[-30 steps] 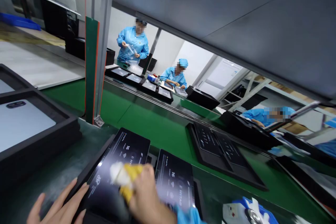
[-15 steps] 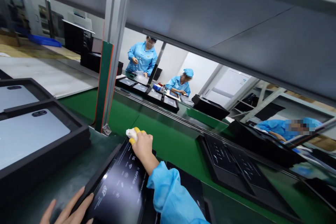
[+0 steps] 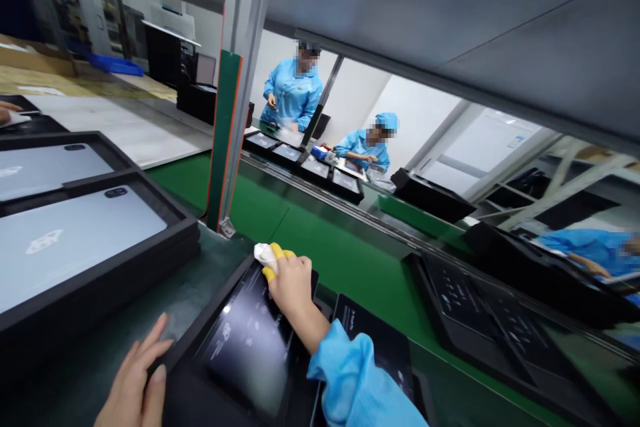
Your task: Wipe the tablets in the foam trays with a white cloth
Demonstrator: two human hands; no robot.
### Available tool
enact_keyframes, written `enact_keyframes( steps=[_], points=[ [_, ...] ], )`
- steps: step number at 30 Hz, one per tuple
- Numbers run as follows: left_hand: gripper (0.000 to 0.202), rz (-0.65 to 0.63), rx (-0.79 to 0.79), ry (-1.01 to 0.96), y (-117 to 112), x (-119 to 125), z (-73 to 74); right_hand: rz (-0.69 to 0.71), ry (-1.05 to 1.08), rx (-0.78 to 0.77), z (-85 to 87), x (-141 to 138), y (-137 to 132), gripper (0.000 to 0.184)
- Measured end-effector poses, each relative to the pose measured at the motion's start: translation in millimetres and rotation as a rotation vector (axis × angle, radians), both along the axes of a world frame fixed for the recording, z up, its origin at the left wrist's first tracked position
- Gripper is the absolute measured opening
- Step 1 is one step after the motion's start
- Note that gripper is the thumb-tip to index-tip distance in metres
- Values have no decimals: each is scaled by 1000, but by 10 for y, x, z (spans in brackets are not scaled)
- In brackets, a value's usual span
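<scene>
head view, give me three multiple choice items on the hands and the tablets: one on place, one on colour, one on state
1. Where does the left hand rest?
A. on the near left edge of the black tray
B. on the green belt
C. on the metal post

2. What colour are the finger covers on the right hand?
A. red
B. yellow
C. black

3. How is the right hand set?
A. open and flat
B. raised clear of the tablet
C. its fingers closed on a white cloth at the far end of the dark tablet

Answers: 1 A, the fingers lie flat along that tray edge. 2 B, yellow tips show beside the cloth. 3 C, the cloth is pinched and pressed at the tablet's far end.
</scene>
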State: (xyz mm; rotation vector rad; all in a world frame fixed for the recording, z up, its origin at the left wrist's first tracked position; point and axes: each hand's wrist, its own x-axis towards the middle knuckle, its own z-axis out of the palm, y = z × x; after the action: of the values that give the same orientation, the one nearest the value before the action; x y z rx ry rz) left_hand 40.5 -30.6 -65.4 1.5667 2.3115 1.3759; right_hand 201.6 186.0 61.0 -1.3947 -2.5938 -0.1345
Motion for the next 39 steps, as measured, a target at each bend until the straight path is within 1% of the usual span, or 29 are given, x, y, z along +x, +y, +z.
enact_keyframes(
  steps=[1, 2, 5, 6, 7, 8, 9, 10, 11, 13, 15, 16, 17, 18, 19, 21, 23, 24, 25, 26, 27, 29, 31, 32, 33, 34, 35, 37, 39],
  points=[
    [35, -2, -13, -59, -5, -4, 57, 43, 2, 17, -20, -31, -68, 19],
    [34, 1, -23, -115, -6, -8, 107, 128, 14, 35, -90, -51, -216, 21],
    [32, 33, -40, -214, 7, -17, 205, 448, 154, 127, -467, -36, -913, 33],
    [32, 29, -40, -234, 12, -16, 225, 528, 224, 170, -589, -13, -1124, 35],
    [32, 24, -43, -250, 16, -12, 243, 589, 279, 203, -680, 15, -1275, 36],
    [32, 20, -41, -256, 20, -7, 263, 626, 306, 213, -728, 46, -1349, 37],
    [32, 14, -37, -254, 22, 1, 287, 642, 303, 194, -727, 81, -1337, 36],
    [32, 12, -34, -247, 24, 9, 316, 632, 272, 152, -677, 118, -1242, 34],
    [33, 14, -31, -236, 25, 17, 350, 584, 224, 100, -587, 159, -1077, 31],
    [33, 15, -24, -203, 26, 30, 423, 397, 124, 20, -350, 249, -635, 24],
    [32, 8, -20, -159, 31, 37, 483, 112, 96, 25, -157, 339, -253, 20],
    [30, -1, -12, -128, 35, 39, 500, 23, 93, 40, -114, 379, -159, 20],
    [27, -18, -4, -89, 40, 39, 508, -10, 102, 63, -114, 414, -155, 22],
    [25, -39, 6, -43, 46, 39, 505, 25, 121, 94, -155, 443, -242, 24],
    [24, -59, 10, 10, 54, 39, 494, 108, 152, 128, -227, 469, -409, 28],
    [23, -102, -19, 140, 69, 40, 461, 318, 242, 181, -411, 518, -883, 40],
    [24, -138, -72, 296, 84, 44, 432, 463, 337, 163, -550, 583, -1315, 48],
    [27, -159, -96, 381, 90, 47, 423, 501, 366, 127, -576, 626, -1436, 49],
    [30, -181, -114, 464, 95, 50, 420, 512, 375, 85, -569, 673, -1470, 49],
    [35, -199, -130, 538, 99, 54, 420, 499, 368, 51, -529, 724, -1411, 47],
    [40, -212, -148, 598, 101, 58, 422, 457, 347, 30, -463, 776, -1270, 46],
    [49, -229, -193, 664, 104, 64, 428, 275, 278, 34, -293, 875, -830, 42],
    [55, -240, -217, 670, 105, 67, 432, 29, 211, 49, -153, 959, -391, 32],
    [56, -246, -219, 659, 105, 67, 434, -57, 191, 56, -119, 991, -250, 27],
    [56, -253, -217, 648, 104, 67, 436, -95, 183, 67, -117, 1016, -190, 24],
    [55, -256, -215, 639, 103, 66, 438, -80, 189, 87, -148, 1032, -218, 25],
    [55, -258, -215, 632, 101, 66, 440, -15, 206, 112, -207, 1042, -332, 28],
    [53, -260, -222, 622, 97, 64, 436, 176, 251, 148, -381, 1053, -747, 40],
    [51, -258, -222, 616, 95, 61, 415, 339, 288, 147, -572, 1068, -1232, 46]
  ],
)
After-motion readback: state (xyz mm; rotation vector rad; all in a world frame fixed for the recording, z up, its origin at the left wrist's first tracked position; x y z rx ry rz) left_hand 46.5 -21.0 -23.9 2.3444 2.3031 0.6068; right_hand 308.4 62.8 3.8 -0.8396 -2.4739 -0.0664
